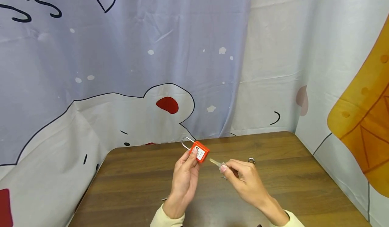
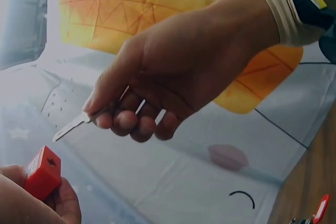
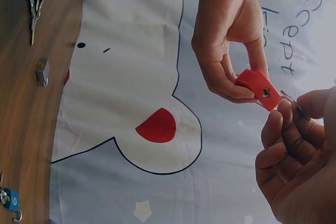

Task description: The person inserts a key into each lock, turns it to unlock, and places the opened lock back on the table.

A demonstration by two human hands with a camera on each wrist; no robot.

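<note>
My left hand (image 1: 183,178) holds a red padlock (image 1: 200,152) above the table, thumb on its white label. The padlock is tilted, and its silver shackle (image 1: 184,142) sticks out up and to the left. Between thumb and fingers, my right hand (image 1: 247,183) pinches a key (image 1: 214,161). The key's blade points toward the padlock's bottom face, with a small gap between them. That face, with its keyhole (image 3: 266,93), shows in the right wrist view. In the left wrist view the key (image 2: 71,128) is apart from the padlock (image 2: 44,174) too.
On the wooden table (image 1: 130,176) lie a bunch of keys (image 3: 34,14), a small grey padlock (image 3: 42,71) and a blue padlock (image 3: 12,199). A red-tagged item (image 2: 321,208) shows at the left wrist view's corner. Printed curtains (image 1: 136,51) hang behind the table.
</note>
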